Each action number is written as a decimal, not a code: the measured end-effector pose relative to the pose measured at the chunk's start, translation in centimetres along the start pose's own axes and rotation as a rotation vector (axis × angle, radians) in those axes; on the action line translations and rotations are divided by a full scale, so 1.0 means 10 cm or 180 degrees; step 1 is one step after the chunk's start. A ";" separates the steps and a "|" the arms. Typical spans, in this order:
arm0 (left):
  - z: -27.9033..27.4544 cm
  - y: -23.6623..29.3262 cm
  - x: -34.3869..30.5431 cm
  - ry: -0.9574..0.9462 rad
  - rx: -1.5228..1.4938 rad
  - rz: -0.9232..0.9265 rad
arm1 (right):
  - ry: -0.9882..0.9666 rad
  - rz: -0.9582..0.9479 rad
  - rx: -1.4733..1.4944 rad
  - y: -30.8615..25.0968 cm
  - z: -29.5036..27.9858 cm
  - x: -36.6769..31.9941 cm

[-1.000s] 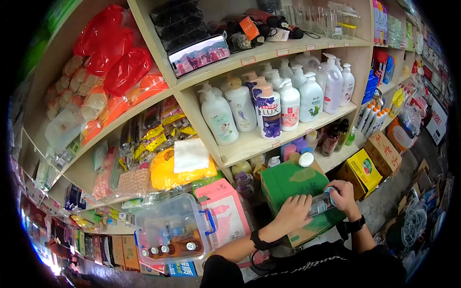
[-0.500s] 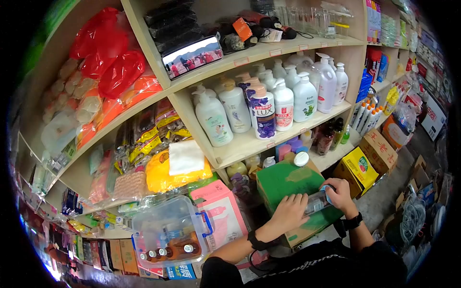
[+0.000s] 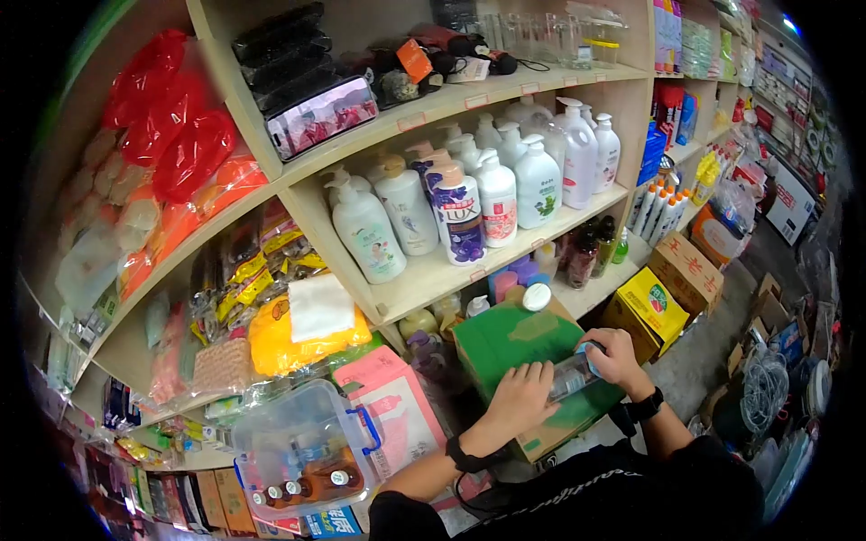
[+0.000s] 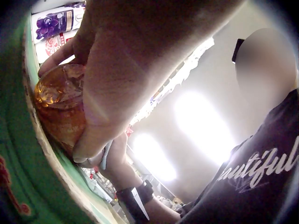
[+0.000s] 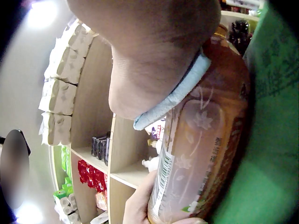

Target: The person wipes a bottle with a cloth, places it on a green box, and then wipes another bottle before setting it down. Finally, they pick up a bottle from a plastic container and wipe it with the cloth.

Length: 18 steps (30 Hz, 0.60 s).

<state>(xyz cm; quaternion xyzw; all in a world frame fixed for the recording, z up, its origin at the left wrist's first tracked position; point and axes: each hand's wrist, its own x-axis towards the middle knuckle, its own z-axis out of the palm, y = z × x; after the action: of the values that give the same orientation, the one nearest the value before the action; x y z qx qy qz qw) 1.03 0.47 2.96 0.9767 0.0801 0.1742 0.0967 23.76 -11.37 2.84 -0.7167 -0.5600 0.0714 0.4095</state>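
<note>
Green carton (image 3: 487, 345) beneath; two hands (image 3: 521, 397) (image 3: 619, 359) grip one bottle (image 3: 570, 375).

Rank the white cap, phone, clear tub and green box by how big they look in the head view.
Clear tub and green box: too alike to rank
Phone
White cap

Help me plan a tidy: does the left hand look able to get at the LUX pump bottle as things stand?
Probably, once free: the left hand grips the lying bottle over the green box, but the LUX pump bottle stands in the front row, with nothing seen before it.
</note>
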 end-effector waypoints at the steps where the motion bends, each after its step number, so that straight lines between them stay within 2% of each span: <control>1: 0.00 0.00 0.01 -0.0021 0.0001 -0.0047 | 0.0014 0.0010 -0.0086 0.04 0.02 -0.01; 9: 0.02 -0.01 0.01 0.0068 0.0054 0.0096 | -0.0005 0.0114 -0.0014 -0.05 -0.02 -0.02; 18: -0.07 0.02 0.04 -0.0137 -0.0026 -0.0056 | -0.0069 0.0103 -0.0166 -0.04 -0.03 -0.04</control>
<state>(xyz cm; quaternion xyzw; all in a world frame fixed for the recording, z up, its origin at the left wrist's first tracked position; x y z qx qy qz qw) 1.21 0.50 3.79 0.9791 0.0858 0.1527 0.1038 23.50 -11.87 3.17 -0.7352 -0.5545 0.0711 0.3833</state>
